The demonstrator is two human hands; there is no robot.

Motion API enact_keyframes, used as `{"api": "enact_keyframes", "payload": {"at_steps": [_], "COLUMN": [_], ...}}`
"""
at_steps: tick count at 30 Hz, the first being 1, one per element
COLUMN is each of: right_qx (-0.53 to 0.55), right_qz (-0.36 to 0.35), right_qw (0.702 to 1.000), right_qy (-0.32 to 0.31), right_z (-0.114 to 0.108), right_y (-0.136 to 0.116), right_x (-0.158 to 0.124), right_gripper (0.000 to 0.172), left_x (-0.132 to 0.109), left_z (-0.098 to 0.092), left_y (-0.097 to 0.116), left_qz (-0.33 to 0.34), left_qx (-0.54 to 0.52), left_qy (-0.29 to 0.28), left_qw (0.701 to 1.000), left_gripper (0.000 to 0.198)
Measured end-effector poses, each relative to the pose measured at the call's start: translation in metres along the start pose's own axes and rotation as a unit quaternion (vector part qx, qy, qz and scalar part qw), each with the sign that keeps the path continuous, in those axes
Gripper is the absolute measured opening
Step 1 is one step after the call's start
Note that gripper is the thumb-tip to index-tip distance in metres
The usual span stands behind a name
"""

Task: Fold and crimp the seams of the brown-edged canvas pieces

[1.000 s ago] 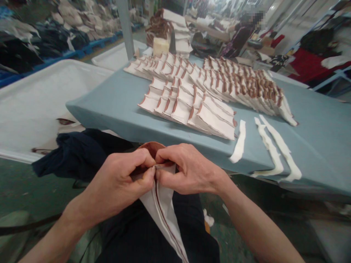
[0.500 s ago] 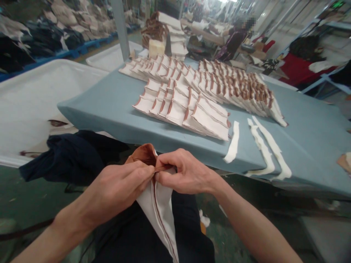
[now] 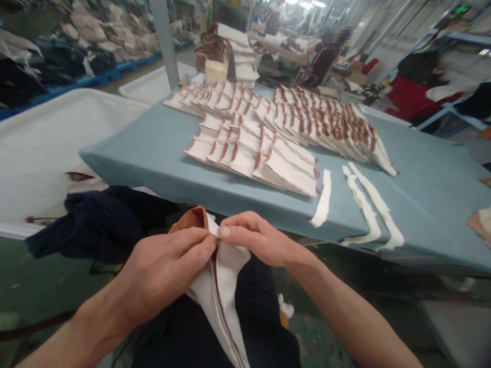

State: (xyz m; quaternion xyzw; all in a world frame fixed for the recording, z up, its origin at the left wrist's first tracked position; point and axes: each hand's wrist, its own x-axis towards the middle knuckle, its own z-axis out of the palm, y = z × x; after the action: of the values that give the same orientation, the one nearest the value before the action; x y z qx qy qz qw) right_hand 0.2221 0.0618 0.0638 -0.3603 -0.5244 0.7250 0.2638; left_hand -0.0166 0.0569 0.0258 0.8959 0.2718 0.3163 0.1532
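1. Bench point(image 3: 153, 153): long, covered in grey-blue cloth, and runs across the view beyond both hands.
2. White tub point(image 3: 46, 128): large and shallow, set to the left of the bench.
3. Folded pieces point(image 3: 268, 138): white with brown edging, laid overlapping in rows across the bench top (the number cannot be counted). A taller stack point(image 3: 238, 51) of the same colours stands at the far end.
4. Dark cloth point(image 3: 99, 225): navy, bunched, lying below the bench's near edge and left of the hands.
5. Held piece point(image 3: 230, 271): white fabric with a brown seam line running down it and a brown curved top. It sits in front of the bench's near edge, above the person's dark-clad lap, and hangs down from the fingers.
6. Left hand point(image 3: 161, 271): grip closed, with thumb and forefinger pinching the held piece at its upper edge. Its fingertips meet those of the other hand.
7. Right hand point(image 3: 261, 240): grip closed on the same upper edge, fingers curled and forefinger on top.
8. White strips point(image 3: 368, 204): three narrow, uneven lengths lying on the bench just right of the nearest folded pieces.
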Motion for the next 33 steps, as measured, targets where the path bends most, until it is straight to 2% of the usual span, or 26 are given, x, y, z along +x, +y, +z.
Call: {"api": "enact_keyframes", "payload": {"at_steps": [3, 5, 8, 10, 14, 17, 21, 23, 27, 33], "right_qx": [0.067, 0.078, 0.031, -0.036, -0.155, -0.225, -0.321, -0.347, -0.345, -0.402], "right_qz": [0.017, 0.001, -0.049, -0.075, -0.104, -0.139, -0.176, -0.179, -0.167, -0.139], "right_qw": [0.997, 0.997, 0.998, 0.996, 0.982, 0.964, 0.930, 0.920, 0.923, 0.905], "right_qy": [0.020, 0.025, 0.030, 0.030, 0.020, 0.028, 0.040, 0.044, 0.043, 0.030], "right_z": [0.004, 0.006, 0.006, 0.003, -0.002, -0.003, -0.004, -0.005, -0.009, -0.012], "right_y": [0.013, 0.019, 0.021, 0.018, 0.009, 0.005, 0.001, -0.001, -0.001, 0.005], "right_x": [0.001, 0.001, -0.003, -0.006, -0.011, -0.012, -0.009, -0.009, -0.012, -0.019], "right_gripper": [0.057, 0.056, 0.054, 0.053, 0.052, 0.048, 0.041, 0.041, 0.037, 0.013], "left_x": [-0.004, 0.000, 0.009, 0.016, 0.025, 0.029, 0.036, 0.040, 0.045, 0.039], "left_z": [0.004, 0.006, 0.006, 0.005, -0.004, -0.012, -0.019, -0.019, -0.014, -0.006], "left_y": [-0.008, -0.007, 0.002, 0.009, 0.017, 0.021, 0.024, 0.024, 0.024, 0.015], "left_qz": [0.071, 0.092, 0.074, 0.026, -0.099, -0.193, -0.278, -0.292, -0.299, -0.293], "left_qx": [0.067, 0.065, 0.032, 0.004, -0.108, -0.185, -0.218, -0.217, -0.222, -0.229], "left_qy": [-0.019, 0.015, 0.066, 0.065, 0.001, -0.065, -0.157, -0.171, -0.180, -0.206], "left_qw": [0.995, 0.994, 0.995, 0.998, 0.989, 0.961, 0.922, 0.915, 0.910, 0.905], "left_gripper": [0.037, 0.034, 0.029, 0.025, 0.011, 0.020, 0.031, 0.031, 0.028, 0.031]}}
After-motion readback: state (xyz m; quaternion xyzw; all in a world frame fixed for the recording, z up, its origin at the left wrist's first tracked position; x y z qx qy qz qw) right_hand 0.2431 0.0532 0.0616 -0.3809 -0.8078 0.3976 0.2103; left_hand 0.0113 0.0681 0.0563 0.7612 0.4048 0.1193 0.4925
